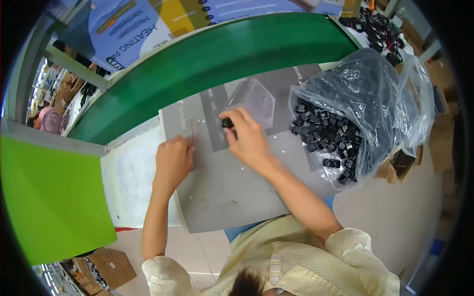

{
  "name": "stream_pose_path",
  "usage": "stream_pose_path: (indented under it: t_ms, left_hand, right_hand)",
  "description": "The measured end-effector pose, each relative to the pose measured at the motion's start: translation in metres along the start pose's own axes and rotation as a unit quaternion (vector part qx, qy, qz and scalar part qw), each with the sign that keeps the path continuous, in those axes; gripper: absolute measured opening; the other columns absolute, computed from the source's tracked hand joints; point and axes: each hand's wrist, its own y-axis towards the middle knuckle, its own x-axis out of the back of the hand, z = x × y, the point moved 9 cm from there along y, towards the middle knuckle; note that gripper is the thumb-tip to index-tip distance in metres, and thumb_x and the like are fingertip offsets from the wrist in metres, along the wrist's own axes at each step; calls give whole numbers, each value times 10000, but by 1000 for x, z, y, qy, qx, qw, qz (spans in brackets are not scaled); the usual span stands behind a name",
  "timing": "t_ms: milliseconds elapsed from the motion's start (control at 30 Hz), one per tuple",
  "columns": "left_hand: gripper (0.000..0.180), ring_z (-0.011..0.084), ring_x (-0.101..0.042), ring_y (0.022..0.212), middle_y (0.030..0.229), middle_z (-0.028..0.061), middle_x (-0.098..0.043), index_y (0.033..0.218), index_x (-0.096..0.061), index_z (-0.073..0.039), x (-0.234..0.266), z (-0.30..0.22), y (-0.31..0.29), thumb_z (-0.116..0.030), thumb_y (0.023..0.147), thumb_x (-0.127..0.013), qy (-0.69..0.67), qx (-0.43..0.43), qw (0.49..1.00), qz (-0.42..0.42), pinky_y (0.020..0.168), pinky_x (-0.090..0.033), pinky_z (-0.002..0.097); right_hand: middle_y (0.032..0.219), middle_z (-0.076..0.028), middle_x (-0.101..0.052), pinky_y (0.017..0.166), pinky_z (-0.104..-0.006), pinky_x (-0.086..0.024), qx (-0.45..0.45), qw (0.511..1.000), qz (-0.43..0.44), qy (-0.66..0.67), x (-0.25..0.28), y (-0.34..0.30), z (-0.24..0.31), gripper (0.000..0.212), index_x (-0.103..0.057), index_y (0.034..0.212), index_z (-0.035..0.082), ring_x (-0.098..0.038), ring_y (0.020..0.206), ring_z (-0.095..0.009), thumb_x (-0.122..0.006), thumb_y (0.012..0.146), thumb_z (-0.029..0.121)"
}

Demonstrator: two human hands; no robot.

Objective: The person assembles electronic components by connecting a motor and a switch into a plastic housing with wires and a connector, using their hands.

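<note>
My right hand pinches a small black plastic part between thumb and fingertips, just above the grey printed cardboard sheet. To its left, my left hand is closed with the knuckles up, over the sheet's left side. A thin, blurred sliver shows by its fingertips; I cannot make out what it is or whether the fingers hold it. On the right, a clear plastic bag lies with its mouth toward me, and a heap of similar small black parts spills inside its opening.
A green conveyor belt runs behind the sheet, with printed blue and yellow boxes beyond it. Dark cabled parts are piled at the far right. A bright green panel stands at the left, and an open carton is on the floor.
</note>
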Motion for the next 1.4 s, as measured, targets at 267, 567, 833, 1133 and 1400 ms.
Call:
stream_pose_path:
  t_ms: [267, 567, 833, 1133, 1400]
  left_hand:
    - [181, 146, -552, 567, 730, 51, -635, 1013, -657, -33, -39, -2, 58, -152, 1024, -521, -397, 42, 892, 212, 560, -439, 293]
    - [254, 62, -495, 589, 781, -21, -601, 1023, -722, -48, -46, -6, 69, -251, 1028, -570, -502, 41, 836, 218, 488, -367, 232]
    - [242, 29, -469, 564, 795, -22, -655, 917, -713, -16, -42, -12, 65, -237, 987, -648, -486, 21, 841, 237, 466, -344, 232]
    - [229, 51, -456, 570, 731, -10, -630, 898, -714, -18, -48, 0, 69, -229, 965, -658, -493, 30, 839, 229, 486, -340, 247]
    - [215, 48, -496, 625, 752, -7, -650, 918, -737, -27, -43, -10, 68, -228, 956, -673, -529, 4, 812, 246, 537, -355, 219]
  right_hand:
    - [1064, -123, -651, 704, -322, -544, -5, 1000, -15, 16, 9, 9, -6, 402, -627, 1164, 48, -675, 798, -227, -692, 800, -109]
    - [1070, -133, -684, 787, -317, -564, -32, 996, -43, 69, 24, 20, -8, 435, -613, 1212, 45, -673, 870, -225, -663, 812, -119]
    - [1063, -107, -677, 758, -296, -545, -4, 996, 20, 91, 13, 18, 5, 370, -654, 1163, 31, -653, 855, -199, -652, 824, -117]
    - [1058, -97, -672, 759, -293, -532, -5, 990, 32, 139, 7, 15, 8, 330, -673, 1127, 20, -633, 855, -179, -652, 824, -110]
    - [1058, -94, -671, 764, -282, -528, 7, 994, 30, 103, 9, 16, 12, 325, -679, 1121, 13, -627, 856, -169, -645, 825, -117]
